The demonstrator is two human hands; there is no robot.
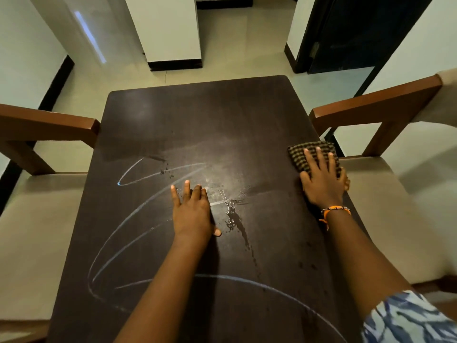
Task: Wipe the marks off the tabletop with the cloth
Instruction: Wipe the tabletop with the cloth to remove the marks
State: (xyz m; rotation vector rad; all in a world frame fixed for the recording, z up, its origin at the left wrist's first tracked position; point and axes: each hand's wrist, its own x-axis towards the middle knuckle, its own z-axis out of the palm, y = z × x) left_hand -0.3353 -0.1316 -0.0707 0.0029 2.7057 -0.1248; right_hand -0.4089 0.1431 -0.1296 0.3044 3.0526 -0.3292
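A dark brown tabletop (pixel 197 120) fills the middle of the head view. White chalk-like curved marks (pixel 111 233) loop across its left and near parts. A small wet patch (pixel 231 214) with droplets lies near the centre. My right hand (pixel 322 179) presses flat, fingers spread, on a folded brown checked cloth (pixel 298 151) at the table's right edge. My left hand (pixel 191 211) rests flat on the tabletop near the centre, fingers straight, just left of the wet patch. A hazy smeared area lies between the two hands.
Two wooden armchairs with beige seats flank the table, one on the left (pixel 47 127) and one on the right (pixel 378 105). Beyond the far table edge are a tiled floor, a white pillar (pixel 170 30) and a dark door (pixel 351 30).
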